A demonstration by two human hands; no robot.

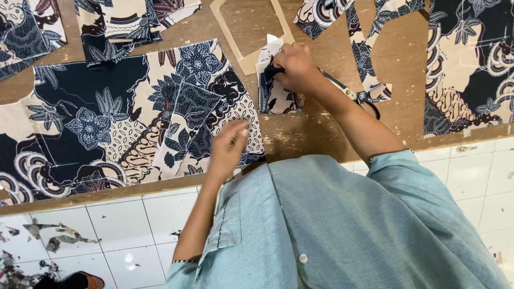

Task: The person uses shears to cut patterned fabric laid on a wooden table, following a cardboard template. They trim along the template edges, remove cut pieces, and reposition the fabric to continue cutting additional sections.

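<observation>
batik cloth, dark blue and cream with flowers, covers most of the wooden table (300, 134). the right hand (296, 67) is curled over a small cut piece of cloth (276, 96), its fingers closed on a small dark thing pressed against the piece's top edge; i cannot tell what that dark thing is. just past the right hand lies a cardboard template (246, 53), its lower corner touching the small piece. under the right forearm sit scissors (350, 93), blades shut as far as i can see, resting on a thin strip of cloth (369, 64). the left hand (227, 150) hangs loosely over the near edge of a big cloth panel (107, 118), fingers bent and drawn together, the tips at or just above the cloth; i cannot tell whether it pinches anything. more cut pieces lie beyond both hands, a folded stack of cloth (126, 24) to the far left. scraps lie on the white tiled floor (118, 235) below the table edge. what could go wrong: the small piece is held only at its top, so it may slide or wrinkle under the right hand. the forearm could also nudge the scissors towards the table edge.
</observation>
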